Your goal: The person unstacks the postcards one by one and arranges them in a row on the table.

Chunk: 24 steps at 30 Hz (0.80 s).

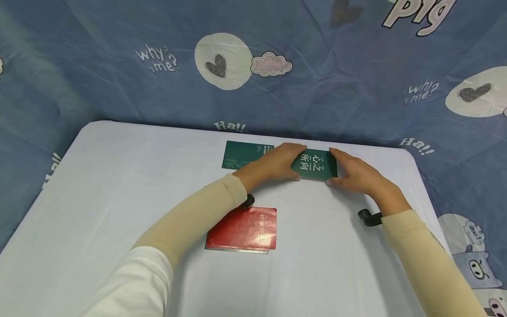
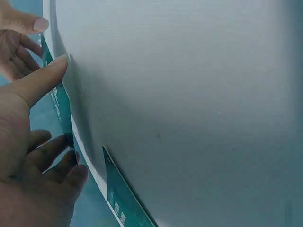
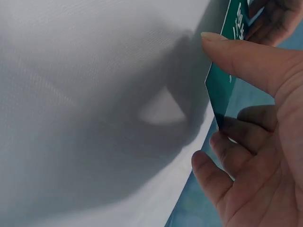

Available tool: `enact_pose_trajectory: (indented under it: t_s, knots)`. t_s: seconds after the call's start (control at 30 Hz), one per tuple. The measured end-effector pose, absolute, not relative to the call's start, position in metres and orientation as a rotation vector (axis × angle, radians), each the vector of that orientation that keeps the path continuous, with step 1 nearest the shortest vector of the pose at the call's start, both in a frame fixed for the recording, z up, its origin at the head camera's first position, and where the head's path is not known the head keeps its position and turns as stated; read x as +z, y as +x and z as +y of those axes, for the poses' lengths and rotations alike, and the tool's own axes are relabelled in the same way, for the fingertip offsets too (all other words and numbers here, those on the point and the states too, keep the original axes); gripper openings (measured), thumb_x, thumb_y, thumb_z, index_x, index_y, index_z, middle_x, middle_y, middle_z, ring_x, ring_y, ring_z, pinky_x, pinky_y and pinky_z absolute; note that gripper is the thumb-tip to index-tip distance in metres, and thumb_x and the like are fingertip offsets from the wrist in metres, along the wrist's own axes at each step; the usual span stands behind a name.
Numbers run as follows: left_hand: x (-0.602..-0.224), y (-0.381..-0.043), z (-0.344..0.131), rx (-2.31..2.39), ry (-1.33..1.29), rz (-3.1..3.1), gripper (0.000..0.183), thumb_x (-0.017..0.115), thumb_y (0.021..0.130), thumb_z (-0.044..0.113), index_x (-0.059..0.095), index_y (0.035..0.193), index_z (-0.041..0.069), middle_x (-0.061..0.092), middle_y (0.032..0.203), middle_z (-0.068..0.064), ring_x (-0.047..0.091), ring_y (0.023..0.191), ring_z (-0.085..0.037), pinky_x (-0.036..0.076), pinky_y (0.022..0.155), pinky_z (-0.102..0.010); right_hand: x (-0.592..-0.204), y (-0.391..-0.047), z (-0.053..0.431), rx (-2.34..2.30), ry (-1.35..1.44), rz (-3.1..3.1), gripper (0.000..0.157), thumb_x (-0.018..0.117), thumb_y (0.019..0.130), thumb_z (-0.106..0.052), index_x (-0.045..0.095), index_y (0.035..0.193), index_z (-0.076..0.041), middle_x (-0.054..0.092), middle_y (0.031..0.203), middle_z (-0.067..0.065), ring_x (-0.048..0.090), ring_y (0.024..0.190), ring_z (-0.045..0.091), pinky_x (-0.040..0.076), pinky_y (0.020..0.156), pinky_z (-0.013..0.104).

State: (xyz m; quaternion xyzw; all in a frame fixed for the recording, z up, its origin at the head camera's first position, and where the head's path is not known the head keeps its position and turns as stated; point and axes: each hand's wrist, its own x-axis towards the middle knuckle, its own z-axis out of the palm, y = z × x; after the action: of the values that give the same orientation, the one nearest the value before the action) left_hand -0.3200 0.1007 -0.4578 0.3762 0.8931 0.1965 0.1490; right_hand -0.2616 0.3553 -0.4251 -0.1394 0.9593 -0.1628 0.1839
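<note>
A green booklet (image 1: 316, 164) with white characters is held between both hands near the back edge of the table. My left hand (image 1: 277, 162) grips its left end, thumb (image 2: 47, 78) on the near side and fingers behind. At the opposite end, my right hand (image 1: 359, 174) pinches it the same way, with the thumb (image 3: 236, 54) across the front cover. In the wrist views the booklet (image 3: 218, 92) is seen nearly edge-on, tilted, and it casts a shadow. Another green booklet (image 1: 244, 152) lies flat to the left, partly hidden by my left hand.
Closer to me on the white table (image 1: 119, 189) lies a red booklet (image 1: 247, 229) with a pale layer under its front edge. My left sleeve (image 1: 194, 215) covers part of it. A blue patterned cloth (image 1: 317, 101) hangs behind the table.
</note>
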Motion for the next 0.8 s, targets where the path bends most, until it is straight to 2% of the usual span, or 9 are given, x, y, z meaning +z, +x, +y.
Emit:
enact_pose_trajectory:
  t_s: [0.33, 0.57, 0.8]
  knots:
    - [-0.457, -0.326, 0.103, 0.530, 1.037, 2.552, 0.094, 0.083, 0.090, 0.043, 0.033, 0.165, 0.014, 0.038, 0.167, -0.001, 0.033, 0.153, -0.020, 0.028, 0.124, -0.035, -0.433, -0.267, 0.359, -0.495, -0.349, 2.676, 0.095, 0.080, 0.093, -0.024, 0.022, 0.164, 0.001, 0.029, 0.166, 0.027, 0.030, 0.151, 0.047, 0.025, 0.122, 0.062]
    - [-0.453, -0.330, 0.104, 0.448, 1.081, 2.544, 0.097, 0.083, 0.090, 0.044, 0.031, 0.165, 0.012, 0.040, 0.166, -0.003, 0.035, 0.152, -0.019, 0.013, 0.129, -0.038, -0.436, -0.269, 0.363, -0.514, -0.373, 2.677, 0.095, 0.080, 0.092, -0.025, 0.023, 0.164, 0.001, 0.031, 0.164, 0.029, 0.031, 0.150, 0.048, 0.026, 0.122, 0.062]
    - [-0.453, -0.329, 0.104, 0.442, 1.071, 2.538, 0.096, 0.083, 0.090, 0.043, 0.032, 0.165, 0.012, 0.041, 0.165, -0.003, 0.035, 0.152, -0.019, 0.013, 0.128, -0.036, -0.439, -0.269, 0.362, -0.543, -0.372, 2.672, 0.096, 0.081, 0.092, -0.027, 0.023, 0.164, 0.000, 0.030, 0.165, 0.028, 0.030, 0.151, 0.048, 0.025, 0.121, 0.063]
